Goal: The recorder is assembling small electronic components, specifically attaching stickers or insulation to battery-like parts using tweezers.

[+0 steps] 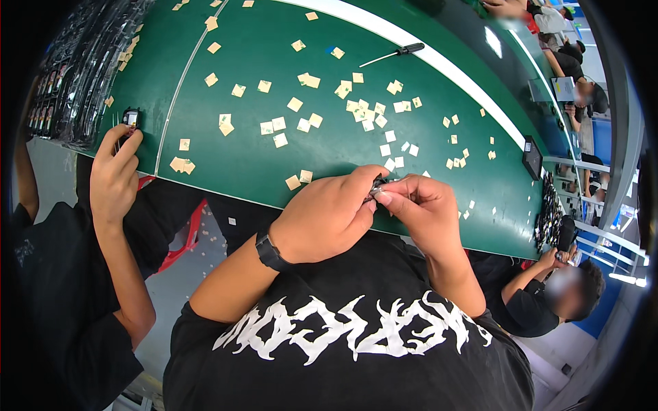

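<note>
Close to the table's near edge, my two hands meet around a small black part (376, 186), mostly hidden by my fingers. My left hand (330, 214), with a black band on its wrist, grips it between thumb and fingers. The thumb and forefinger of my right hand (423, 202) pinch at the part's right side; what lies between those fingertips is too small to make out. Just beyond my hands, small pale square paper pieces (389, 164) lie on the green table (260, 178).
More paper squares (295, 104) are scattered over the table. A black screwdriver (410, 49) lies at the far side. A black box (532, 159) and a pile of dark parts (548, 212) are at right. Co-workers sit on both sides; the left one's hand (118, 171) holds a small black device.
</note>
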`<action>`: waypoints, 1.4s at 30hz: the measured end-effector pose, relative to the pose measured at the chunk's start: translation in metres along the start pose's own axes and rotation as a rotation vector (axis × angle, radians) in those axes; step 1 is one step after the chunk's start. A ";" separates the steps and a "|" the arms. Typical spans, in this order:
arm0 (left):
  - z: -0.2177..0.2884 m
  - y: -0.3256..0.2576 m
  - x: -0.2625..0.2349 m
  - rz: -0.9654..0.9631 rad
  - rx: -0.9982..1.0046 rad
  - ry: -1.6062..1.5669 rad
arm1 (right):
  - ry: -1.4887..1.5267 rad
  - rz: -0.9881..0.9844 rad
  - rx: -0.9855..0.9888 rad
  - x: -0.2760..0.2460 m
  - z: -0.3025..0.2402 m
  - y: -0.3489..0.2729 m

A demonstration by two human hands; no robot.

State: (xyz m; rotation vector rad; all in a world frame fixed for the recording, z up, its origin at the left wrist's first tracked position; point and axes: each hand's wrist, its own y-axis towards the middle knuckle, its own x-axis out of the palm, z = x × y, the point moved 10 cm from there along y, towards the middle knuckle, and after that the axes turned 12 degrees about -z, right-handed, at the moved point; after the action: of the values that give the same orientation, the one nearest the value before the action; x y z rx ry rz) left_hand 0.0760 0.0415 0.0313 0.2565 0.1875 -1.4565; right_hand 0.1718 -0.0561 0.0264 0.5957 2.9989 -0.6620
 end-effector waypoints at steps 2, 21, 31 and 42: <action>-0.002 0.003 0.004 -0.096 0.002 -0.114 | 0.051 0.021 -0.029 -0.003 0.004 0.002; -0.013 0.003 0.008 -0.038 -0.076 -0.223 | 0.366 -0.025 0.158 0.004 0.026 -0.001; -0.016 0.001 0.007 -0.113 -0.203 -0.433 | 0.333 0.316 -0.008 -0.086 0.047 -0.046; 0.028 0.017 0.023 -0.090 -0.302 -0.670 | -0.408 1.194 -0.054 -0.336 0.092 -0.263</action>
State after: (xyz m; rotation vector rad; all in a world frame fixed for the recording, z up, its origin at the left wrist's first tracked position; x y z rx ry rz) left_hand 0.0948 0.0132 0.0522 -0.4909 -0.1294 -1.5042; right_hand 0.3805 -0.4356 0.0796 1.7114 1.7730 -0.4730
